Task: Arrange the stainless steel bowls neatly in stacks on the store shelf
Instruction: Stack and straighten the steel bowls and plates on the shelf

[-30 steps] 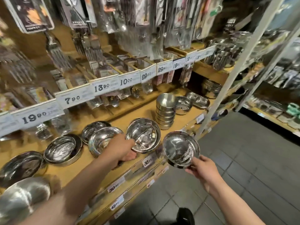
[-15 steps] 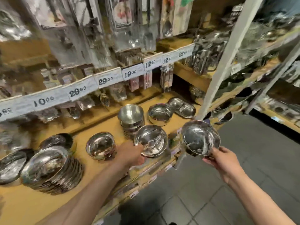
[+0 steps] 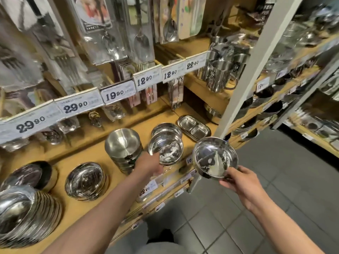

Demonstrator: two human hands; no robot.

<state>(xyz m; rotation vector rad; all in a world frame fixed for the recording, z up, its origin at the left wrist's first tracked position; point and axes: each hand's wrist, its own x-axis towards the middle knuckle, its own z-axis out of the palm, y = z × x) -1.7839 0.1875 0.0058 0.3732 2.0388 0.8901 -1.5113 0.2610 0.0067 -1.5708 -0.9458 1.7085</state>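
My left hand (image 3: 149, 165) grips the near rim of a shiny steel bowl (image 3: 167, 148) and holds it tilted just above the wooden shelf (image 3: 102, 156). It hangs in front of another small bowl (image 3: 166, 127). My right hand (image 3: 238, 182) pinches the near edge of a second steel bowl (image 3: 214, 157), held out past the shelf's front edge, over the floor. To the left of my left hand stands a stack of matte steel bowls (image 3: 123, 147). Further left sit a single shiny bowl (image 3: 85, 180) and a dark one (image 3: 30, 174).
A tall leaning stack of bowls (image 3: 27, 215) fills the near left corner. A two-compartment steel tray (image 3: 194, 127) lies at the shelf's right end, beside a white upright post (image 3: 244, 70). Packaged cutlery and price tags hang above. Grey tiled floor (image 3: 256, 208) lies to the right.
Both hands have carried their bowls to the right along the shelf; the view followed. The left bowl is lifted and now sits in front of the small bowl beyond the matte stack.
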